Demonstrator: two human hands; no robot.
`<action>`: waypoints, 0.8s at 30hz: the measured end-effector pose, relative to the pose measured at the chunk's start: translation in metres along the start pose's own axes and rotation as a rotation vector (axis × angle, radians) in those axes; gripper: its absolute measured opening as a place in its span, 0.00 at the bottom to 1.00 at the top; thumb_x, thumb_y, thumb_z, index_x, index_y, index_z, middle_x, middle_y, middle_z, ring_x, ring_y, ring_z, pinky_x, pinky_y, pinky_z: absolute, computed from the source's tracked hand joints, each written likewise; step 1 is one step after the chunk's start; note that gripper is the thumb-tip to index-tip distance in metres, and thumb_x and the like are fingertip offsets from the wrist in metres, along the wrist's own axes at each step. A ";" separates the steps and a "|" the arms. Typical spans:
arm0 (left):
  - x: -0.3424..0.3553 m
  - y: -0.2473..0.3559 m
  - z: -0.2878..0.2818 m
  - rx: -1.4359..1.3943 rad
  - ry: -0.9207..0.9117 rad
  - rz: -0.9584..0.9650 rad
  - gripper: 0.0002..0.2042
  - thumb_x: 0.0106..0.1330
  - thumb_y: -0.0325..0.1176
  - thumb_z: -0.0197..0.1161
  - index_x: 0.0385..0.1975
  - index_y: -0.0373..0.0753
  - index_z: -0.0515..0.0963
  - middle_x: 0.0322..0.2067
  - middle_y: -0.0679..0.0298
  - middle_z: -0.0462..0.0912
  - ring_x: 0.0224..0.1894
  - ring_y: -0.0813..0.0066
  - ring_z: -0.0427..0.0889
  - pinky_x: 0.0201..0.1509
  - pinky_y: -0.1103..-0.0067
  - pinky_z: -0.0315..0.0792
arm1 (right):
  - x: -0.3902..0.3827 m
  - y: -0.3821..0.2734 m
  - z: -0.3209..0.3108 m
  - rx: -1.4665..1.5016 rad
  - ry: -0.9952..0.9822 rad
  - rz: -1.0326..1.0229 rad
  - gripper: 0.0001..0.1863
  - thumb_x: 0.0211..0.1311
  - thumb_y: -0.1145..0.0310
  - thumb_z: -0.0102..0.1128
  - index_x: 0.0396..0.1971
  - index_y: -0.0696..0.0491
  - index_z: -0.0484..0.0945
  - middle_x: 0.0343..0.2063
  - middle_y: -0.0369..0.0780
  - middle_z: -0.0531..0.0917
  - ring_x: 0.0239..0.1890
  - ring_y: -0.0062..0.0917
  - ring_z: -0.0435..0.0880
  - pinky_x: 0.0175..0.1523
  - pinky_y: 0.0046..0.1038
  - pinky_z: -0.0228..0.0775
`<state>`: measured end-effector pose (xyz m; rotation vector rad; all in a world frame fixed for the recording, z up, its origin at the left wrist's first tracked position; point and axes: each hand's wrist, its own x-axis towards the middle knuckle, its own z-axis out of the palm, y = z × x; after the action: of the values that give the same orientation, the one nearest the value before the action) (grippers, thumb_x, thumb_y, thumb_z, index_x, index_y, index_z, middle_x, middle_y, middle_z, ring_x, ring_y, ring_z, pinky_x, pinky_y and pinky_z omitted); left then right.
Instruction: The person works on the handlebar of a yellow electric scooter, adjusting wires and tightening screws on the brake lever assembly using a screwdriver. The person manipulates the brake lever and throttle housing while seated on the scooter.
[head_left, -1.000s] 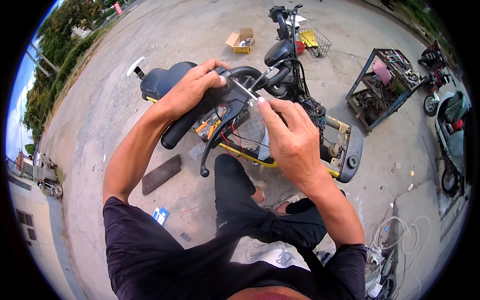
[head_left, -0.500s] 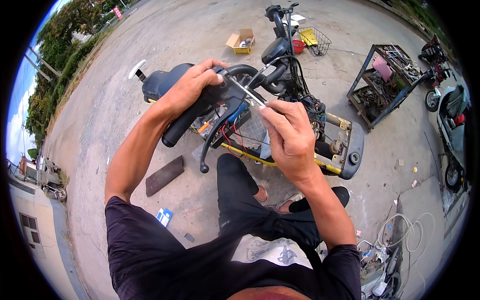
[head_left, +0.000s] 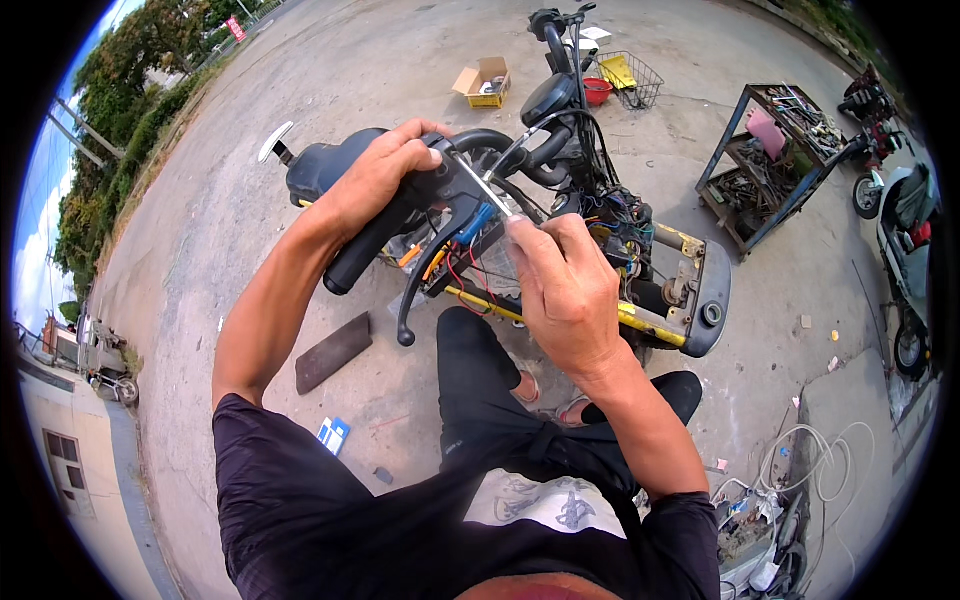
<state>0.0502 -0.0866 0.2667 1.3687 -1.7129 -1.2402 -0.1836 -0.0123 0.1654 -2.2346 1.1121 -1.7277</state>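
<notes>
L hand (head_left: pixel 392 168) clamped on scooter handlebar (head_left: pixel 362 252) nr brake lever (head_left: pixel 420 270); R hand (head_left: pixel 568 285) pinched on 1 slim metal rod (head_left: pixel 496 197).

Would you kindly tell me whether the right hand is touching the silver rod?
Touching: the head view shows the right hand pinching the silver rod at its lower end.

Right fingers (head_left: pixel 530 243) hold a slim metal rod (head_left: pixel 499 198) near the brake lever (head_left: pixel 436 249).
</notes>
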 end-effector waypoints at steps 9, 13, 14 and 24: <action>0.001 0.000 0.000 -0.010 0.000 -0.001 0.22 0.69 0.41 0.56 0.61 0.39 0.74 0.36 0.64 0.82 0.36 0.79 0.83 0.43 0.77 0.84 | 0.015 -0.015 -0.015 0.659 -0.083 0.745 0.18 0.65 0.78 0.68 0.54 0.60 0.77 0.35 0.43 0.81 0.30 0.33 0.82 0.38 0.30 0.76; 0.001 0.000 -0.001 -0.001 0.003 0.014 0.23 0.69 0.41 0.56 0.61 0.38 0.74 0.36 0.64 0.82 0.36 0.79 0.83 0.43 0.78 0.83 | 0.009 -0.006 -0.003 0.314 -0.041 0.303 0.11 0.66 0.78 0.66 0.47 0.58 0.80 0.33 0.44 0.81 0.29 0.36 0.82 0.37 0.31 0.76; 0.001 0.000 0.000 0.002 0.003 0.006 0.23 0.69 0.41 0.56 0.61 0.38 0.73 0.36 0.64 0.82 0.36 0.78 0.83 0.43 0.78 0.83 | 0.010 -0.009 -0.008 0.134 -0.016 0.105 0.13 0.63 0.80 0.67 0.47 0.58 0.81 0.37 0.45 0.78 0.33 0.37 0.82 0.37 0.34 0.77; 0.002 -0.003 -0.001 -0.029 -0.005 -0.002 0.23 0.69 0.41 0.56 0.61 0.38 0.73 0.38 0.64 0.82 0.36 0.79 0.83 0.43 0.78 0.82 | 0.023 -0.007 -0.014 0.738 -0.232 0.781 0.16 0.74 0.67 0.62 0.50 0.65 0.78 0.38 0.43 0.85 0.32 0.17 0.81 0.38 0.27 0.76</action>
<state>0.0510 -0.0888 0.2644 1.3517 -1.6905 -1.2661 -0.1905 -0.0159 0.1917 -1.2649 0.8965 -1.2100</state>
